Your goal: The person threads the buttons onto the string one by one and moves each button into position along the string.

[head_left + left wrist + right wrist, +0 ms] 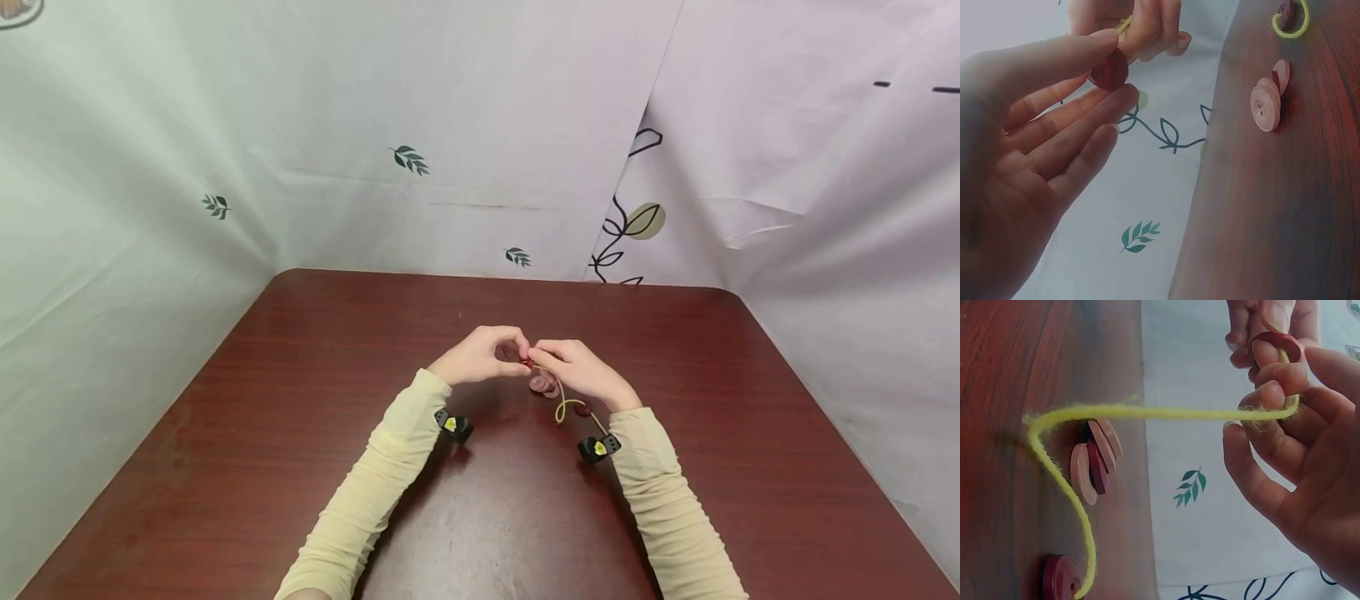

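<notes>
Between thumb and fingers, my left hand (pixel 480 356) pinches a dark red button (pixel 1110 69) above the table. My right hand (pixel 581 369) meets it from the right, fingers curled on a yellow yarn (pixel 1147 412). In the right wrist view the yarn runs between those fingers up to the held button (pixel 1285 342); whether it passes through a hole cannot be told. Its other end hangs down to a second dark red button (pixel 1060 578) on the table. Behind the hands lies a small cluster of pink buttons (pixel 1266 108) with a dark red one among them.
The dark red-brown wooden table (pixel 480 517) reaches to a pale printed cloth (pixel 480 167) hung at the back and sides. Black wrist cameras (pixel 453 427) are strapped under both cream sleeves (pixel 390 450). The yarn curls in a loop beside the right wrist.
</notes>
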A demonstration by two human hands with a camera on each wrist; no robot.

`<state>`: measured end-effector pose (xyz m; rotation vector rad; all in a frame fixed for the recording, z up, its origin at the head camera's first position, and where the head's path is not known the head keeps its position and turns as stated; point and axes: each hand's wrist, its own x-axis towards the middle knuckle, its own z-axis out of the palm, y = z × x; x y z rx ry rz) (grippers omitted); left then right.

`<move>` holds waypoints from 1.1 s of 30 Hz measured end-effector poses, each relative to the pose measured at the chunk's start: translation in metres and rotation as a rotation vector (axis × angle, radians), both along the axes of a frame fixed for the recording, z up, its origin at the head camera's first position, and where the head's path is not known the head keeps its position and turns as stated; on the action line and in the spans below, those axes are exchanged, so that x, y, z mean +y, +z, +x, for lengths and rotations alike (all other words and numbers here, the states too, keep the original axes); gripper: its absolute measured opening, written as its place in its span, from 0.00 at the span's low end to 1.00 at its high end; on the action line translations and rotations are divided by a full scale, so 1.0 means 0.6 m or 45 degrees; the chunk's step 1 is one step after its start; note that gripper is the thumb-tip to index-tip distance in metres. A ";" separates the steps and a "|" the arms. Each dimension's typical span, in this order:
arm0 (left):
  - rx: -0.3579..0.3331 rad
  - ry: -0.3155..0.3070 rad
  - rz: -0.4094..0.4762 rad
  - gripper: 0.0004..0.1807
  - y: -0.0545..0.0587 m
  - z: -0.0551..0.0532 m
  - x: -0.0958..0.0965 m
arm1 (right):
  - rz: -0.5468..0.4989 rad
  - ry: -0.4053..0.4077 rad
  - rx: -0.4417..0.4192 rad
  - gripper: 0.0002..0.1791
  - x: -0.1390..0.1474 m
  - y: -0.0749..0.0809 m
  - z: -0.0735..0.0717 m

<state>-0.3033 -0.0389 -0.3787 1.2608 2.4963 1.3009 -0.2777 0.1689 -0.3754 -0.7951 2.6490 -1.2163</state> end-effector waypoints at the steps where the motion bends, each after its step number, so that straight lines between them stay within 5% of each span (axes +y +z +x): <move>1: 0.009 0.004 -0.003 0.09 0.000 0.000 0.000 | 0.004 -0.004 0.003 0.18 0.000 0.000 0.000; 10: 0.131 0.029 -0.045 0.06 0.005 -0.001 -0.003 | 0.024 -0.015 0.053 0.13 0.003 0.003 -0.002; 23: 0.046 0.044 -0.070 0.02 0.009 0.003 -0.004 | -0.036 -0.055 0.067 0.05 0.007 -0.002 0.001; 33: 0.013 0.131 -0.085 0.02 0.011 0.003 -0.009 | -0.084 -0.220 0.151 0.04 0.009 0.003 0.003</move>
